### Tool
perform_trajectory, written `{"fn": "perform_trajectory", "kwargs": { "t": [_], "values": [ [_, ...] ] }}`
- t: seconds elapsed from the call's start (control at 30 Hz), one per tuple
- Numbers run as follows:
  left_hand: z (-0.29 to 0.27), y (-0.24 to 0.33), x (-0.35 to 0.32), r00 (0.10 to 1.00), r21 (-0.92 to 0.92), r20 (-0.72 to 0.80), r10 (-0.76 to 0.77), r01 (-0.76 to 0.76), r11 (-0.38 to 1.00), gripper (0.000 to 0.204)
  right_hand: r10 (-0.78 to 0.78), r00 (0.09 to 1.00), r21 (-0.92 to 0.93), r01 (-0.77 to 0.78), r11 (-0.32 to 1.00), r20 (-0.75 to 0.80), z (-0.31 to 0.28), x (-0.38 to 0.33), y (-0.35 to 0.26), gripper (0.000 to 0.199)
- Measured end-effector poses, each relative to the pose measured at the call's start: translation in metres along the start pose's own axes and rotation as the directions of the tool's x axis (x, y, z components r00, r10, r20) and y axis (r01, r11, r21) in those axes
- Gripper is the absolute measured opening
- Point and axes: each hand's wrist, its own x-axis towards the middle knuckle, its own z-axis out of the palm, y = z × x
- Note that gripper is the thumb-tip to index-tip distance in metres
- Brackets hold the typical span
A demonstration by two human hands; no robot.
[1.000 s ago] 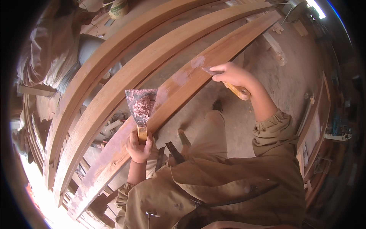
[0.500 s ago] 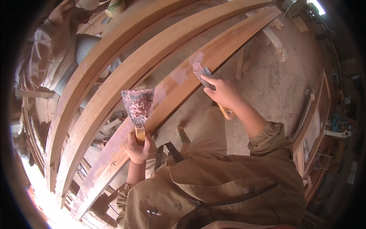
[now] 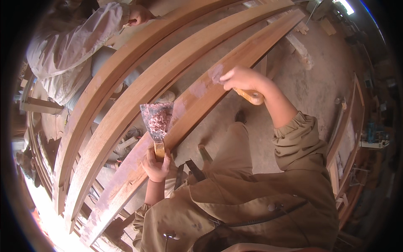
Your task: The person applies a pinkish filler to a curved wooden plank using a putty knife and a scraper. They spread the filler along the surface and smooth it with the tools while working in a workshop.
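Observation:
My left hand (image 3: pixel 157 165) grips the wooden handle of a wide putty knife (image 3: pixel 158 122), its blade heaped with crumbly pink filler. The blade stands up over the nearest wooden beam (image 3: pixel 189 110). My right hand (image 3: pixel 243 80) is closed round a second putty knife (image 3: pixel 252 96), whose wooden handle shows below my palm. Its blade is mostly hidden by my fingers, at a pink filler patch (image 3: pixel 216 72) on the beam's top face. More pale pink smears lie along this beam, down to its near left end.
Two more curved beams (image 3: pixel 138 82) run alongside, farther left. Beyond them a person in a pale jacket (image 3: pixel 71 50) works with a hand (image 3: pixel 140 14) near the farthest beam. Wood scraps (image 3: pixel 300 50) lie on the concrete floor; a wooden frame (image 3: pixel 350 138) stands at right.
My right hand has turned over and shifted slightly up along the beam, so its knife blade is now hidden. My left hand has barely moved. The other person's arm has swung toward the far beam.

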Motion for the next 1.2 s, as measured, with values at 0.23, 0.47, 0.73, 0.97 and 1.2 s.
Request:
{"fn": "perform_trajectory", "kwargs": {
  "t": [0.23, 0.47, 0.73, 0.97, 1.2],
  "values": [
    [0.0, -0.004, -0.003, 0.998, 0.001, 0.051, -0.032, 0.032, 0.999, 0.027, -0.004, 0.999, -0.081, 0.002, 0.997, -0.033, 0.015, -0.009, -0.003, 0.05],
    [-0.001, -0.003, 0.0, 0.999, 0.025, 0.049, 0.004, -0.005, 1.0, 0.026, 0.057, 0.998, 0.025, -0.057, 0.998, 0.019, -0.009, 0.007, 0.015, 0.05],
    [-0.002, -0.002, -0.001, 0.999, 0.0, 0.031, 0.011, -0.011, 1.0, 0.025, 0.066, 0.998, 0.132, -0.068, 0.989, 0.022, -0.027, 0.002, 0.015, 0.053],
    [-0.002, 0.001, 0.001, 0.999, 0.052, 0.032, 0.038, -0.04, 0.998, 0.023, 0.004, 1.0, 0.104, -0.001, 0.995, -0.026, -0.004, -0.012, 0.029, 0.05],
    [0.0, 0.0, 0.0, 0.999, 0.064, 0.045, 0.014, -0.017, 0.998, 0.025, 0.051, 0.939, 0.141, -0.003, 0.99, -0.339, 0.033, -0.007, 0.054, 0.052]
  ]
}}
